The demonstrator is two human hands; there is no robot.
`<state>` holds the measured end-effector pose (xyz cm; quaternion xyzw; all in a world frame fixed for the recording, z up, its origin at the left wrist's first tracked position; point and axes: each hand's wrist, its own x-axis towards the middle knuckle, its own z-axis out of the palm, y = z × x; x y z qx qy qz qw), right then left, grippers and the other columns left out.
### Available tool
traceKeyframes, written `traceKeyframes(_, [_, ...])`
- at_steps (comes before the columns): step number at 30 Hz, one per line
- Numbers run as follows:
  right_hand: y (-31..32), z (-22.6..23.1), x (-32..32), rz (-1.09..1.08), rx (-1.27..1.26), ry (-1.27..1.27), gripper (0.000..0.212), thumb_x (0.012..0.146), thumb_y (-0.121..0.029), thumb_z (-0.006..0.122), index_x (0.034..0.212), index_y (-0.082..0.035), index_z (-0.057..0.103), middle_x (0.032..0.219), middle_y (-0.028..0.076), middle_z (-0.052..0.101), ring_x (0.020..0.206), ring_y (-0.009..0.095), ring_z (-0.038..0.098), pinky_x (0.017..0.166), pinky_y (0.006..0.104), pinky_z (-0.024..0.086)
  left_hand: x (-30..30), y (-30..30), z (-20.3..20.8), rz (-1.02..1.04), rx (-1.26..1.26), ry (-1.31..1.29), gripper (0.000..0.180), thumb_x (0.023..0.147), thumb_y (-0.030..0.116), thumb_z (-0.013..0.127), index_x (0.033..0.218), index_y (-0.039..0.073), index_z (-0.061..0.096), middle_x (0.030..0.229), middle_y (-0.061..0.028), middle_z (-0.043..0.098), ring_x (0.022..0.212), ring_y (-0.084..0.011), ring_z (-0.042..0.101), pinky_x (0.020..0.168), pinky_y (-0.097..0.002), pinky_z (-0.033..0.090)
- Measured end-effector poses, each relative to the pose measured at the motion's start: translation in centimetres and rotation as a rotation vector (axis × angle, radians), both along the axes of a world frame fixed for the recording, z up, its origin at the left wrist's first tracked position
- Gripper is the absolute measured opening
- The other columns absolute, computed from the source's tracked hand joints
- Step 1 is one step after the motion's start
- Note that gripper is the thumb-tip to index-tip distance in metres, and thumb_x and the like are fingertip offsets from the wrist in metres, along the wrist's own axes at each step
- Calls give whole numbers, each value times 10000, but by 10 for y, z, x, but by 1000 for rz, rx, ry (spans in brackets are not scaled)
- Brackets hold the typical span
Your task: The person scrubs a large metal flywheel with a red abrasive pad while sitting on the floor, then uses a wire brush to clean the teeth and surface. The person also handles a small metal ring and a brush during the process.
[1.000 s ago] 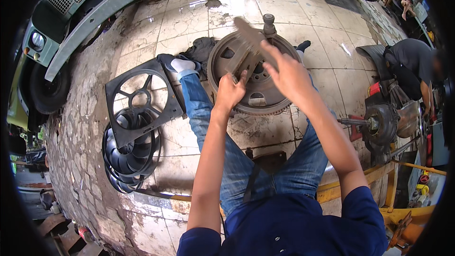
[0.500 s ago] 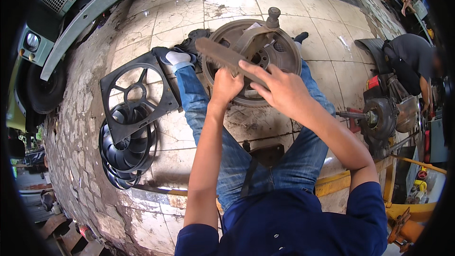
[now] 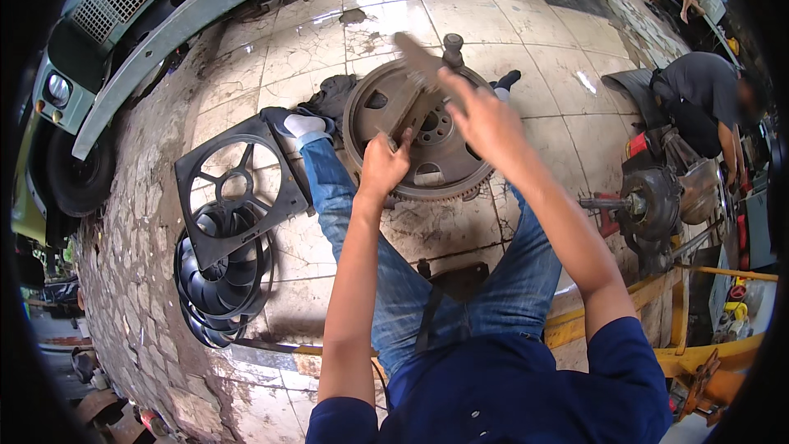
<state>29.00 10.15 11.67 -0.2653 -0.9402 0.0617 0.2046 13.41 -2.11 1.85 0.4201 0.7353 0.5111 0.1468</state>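
My right hand [image 3: 486, 125] is closed around the handle end of a wire brush [image 3: 421, 59], a long wooden block with bristles facing down. The brush slants over a rusty metal arm [image 3: 400, 107] that has a round knob at its far end. Closed on the near end of this arm is my left hand [image 3: 385, 166], thumb pointing away from me. Beneath both lies a flywheel [image 3: 450, 166], a brown toothed disc with holes, flat on the tiles between my legs. Motion blurs the brush and right fingers somewhat.
To the left are a black fan shroud [image 3: 285, 179] and black fans [image 3: 220, 286]. A dark cloth [image 3: 330, 94] lies beyond my left foot. At right stand a greasy metal assembly [image 3: 653, 197] and a bending co-worker [image 3: 699, 94]. A vehicle bumper [image 3: 156, 53] spans the upper left.
The brush and my right hand have moved away from me, farther up the metal arm. The arm's knobbed end appears slightly lower and farther left. My left hand keeps its hold.
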Motion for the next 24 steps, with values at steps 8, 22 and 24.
traceKeyframes(8, [-66,6,11,195,-116,-74,597,939,-300,619,1468,-308,342,842,213,630,689,406,678,606,473,586,1,-9,-2,-52,101,102,283,912,177,609,1118,-18,623,1016,-287,659,1010,-459,605,839,-482,497])
traceKeyframes(22, [-59,1,6,267,-19,-42,549,942,-297,611,1437,-204,392,763,196,608,579,319,671,467,393,564,1,-6,-8,-40,141,65,257,923,161,586,1092,-27,632,1018,-275,668,1001,-426,641,833,-441,502])
traceKeyframes(24, [-31,4,3,125,-40,-8,598,943,-267,613,1474,-261,338,789,193,621,606,336,676,516,428,571,4,-4,2,-37,121,24,268,922,171,595,1089,-36,627,1008,-283,664,1000,-443,625,834,-454,499])
